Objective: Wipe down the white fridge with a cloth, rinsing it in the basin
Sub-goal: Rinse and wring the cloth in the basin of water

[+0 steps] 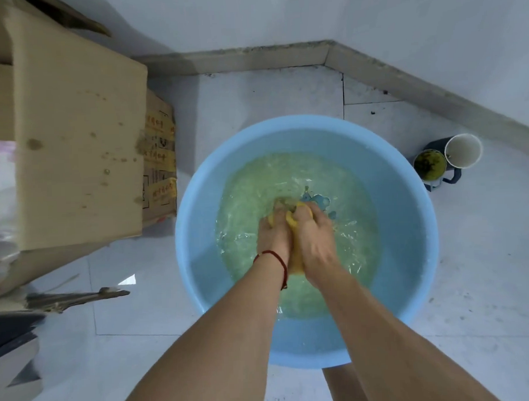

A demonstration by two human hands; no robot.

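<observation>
A round light-blue basin (408, 225) stands on the tiled floor, holding rippling greenish water. Both my hands are in the water at its middle, side by side. My left hand (273, 233), with a red string at the wrist, and my right hand (314, 234) both grip a bunched yellow cloth (291, 222). Bits of the cloth show between the fingers and below the wrists. The white fridge is not in view.
Tall cardboard boxes (75, 141) stand at the left, close to the basin. A dark mug and a white cup (462, 150) sit on the floor at the right, near the wall skirting. Flat scraps (77, 297) lie at the lower left.
</observation>
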